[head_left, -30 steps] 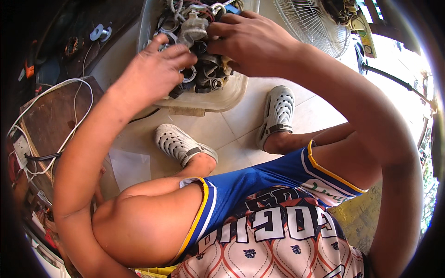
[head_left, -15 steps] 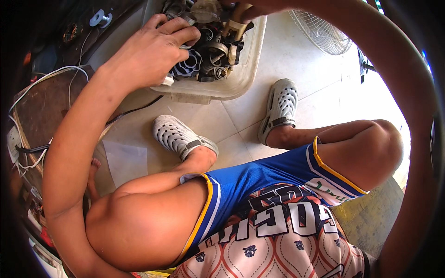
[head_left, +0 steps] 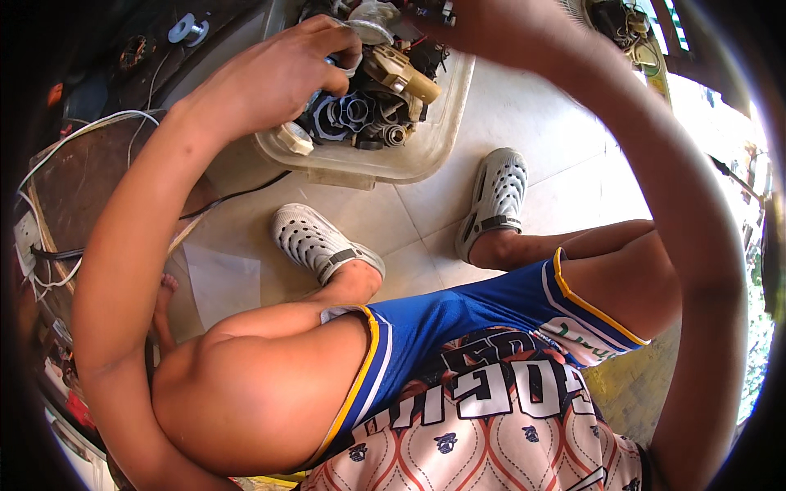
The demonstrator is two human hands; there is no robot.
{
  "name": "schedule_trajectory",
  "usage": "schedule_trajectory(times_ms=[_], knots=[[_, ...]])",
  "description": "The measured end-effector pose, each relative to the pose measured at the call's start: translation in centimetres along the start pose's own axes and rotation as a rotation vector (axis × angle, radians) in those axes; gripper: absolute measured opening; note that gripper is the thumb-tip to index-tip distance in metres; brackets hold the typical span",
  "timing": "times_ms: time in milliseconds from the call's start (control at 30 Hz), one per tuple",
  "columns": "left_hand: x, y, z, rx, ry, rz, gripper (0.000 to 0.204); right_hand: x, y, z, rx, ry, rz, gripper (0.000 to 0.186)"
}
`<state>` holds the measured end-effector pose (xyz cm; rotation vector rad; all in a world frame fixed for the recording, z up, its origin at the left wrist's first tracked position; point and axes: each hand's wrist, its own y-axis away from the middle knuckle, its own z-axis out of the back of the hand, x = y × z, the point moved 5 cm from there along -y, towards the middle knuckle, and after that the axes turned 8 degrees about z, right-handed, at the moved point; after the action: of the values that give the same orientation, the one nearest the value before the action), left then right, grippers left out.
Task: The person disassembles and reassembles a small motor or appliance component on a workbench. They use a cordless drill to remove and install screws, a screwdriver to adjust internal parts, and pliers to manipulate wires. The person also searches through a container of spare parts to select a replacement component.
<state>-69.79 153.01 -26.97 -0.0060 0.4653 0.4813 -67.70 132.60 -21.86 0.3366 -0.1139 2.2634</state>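
A translucent white plastic bin point(head_left: 446, 147) holds a heap of small mechanical parts. My left hand point(head_left: 291, 74) reaches over its left side, fingers curled down among the parts. Whatever lies under those fingertips is mostly hidden. At the bin's far right is my right hand point(head_left: 467, 33), cut by the upper edge and smeared, so its fingers cannot be read. Between the hands, a tan plastic part point(head_left: 405, 74) rests on the heap. Below it sit a dark scalloped ring point(head_left: 356, 110) and a small coiled piece point(head_left: 394, 134). A whitish round part point(head_left: 295, 138) is by the near left corner.
Beneath the bin are floor tiles, with my clog shoes point(head_left: 315, 241) close to it. To the left stand a brown wooden board point(head_left: 82, 168) with a white cable, a power strip point(head_left: 26, 245) and a wire spool point(head_left: 188, 30). A paper sheet point(head_left: 221, 286) lies on the floor.
The tan part, earlier at my right hand, now lies on the heap, nearer me. My right hand has moved right, and its forearm has swung inward. My left hand has shifted slightly upward.
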Motion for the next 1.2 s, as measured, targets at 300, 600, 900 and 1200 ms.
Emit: schedule_trajectory(times_ms=[300,600,900,1200], knots=[[2.2,-3.7,2.8,-0.168,0.226,0.097,0.024,9.8,0.5,-15.7,0.228,0.193,0.368,0.048],[2.1,-4.7,4.5,-0.343,0.361,0.075,0.022,5.0,-3.6,-12.3,0.329,0.303,0.127,0.047],[3.0,-1.3,4.4,-0.364,0.632,0.378,0.02,1.8,-2.1,-6.5,0.395,0.147,-0.124,0.018],[-0.6,0.6,-5.3,0.5,-0.07,0.296,0.038,0.5,-0.8,-3.9,0.139,0.011,-0.115,0.021]])
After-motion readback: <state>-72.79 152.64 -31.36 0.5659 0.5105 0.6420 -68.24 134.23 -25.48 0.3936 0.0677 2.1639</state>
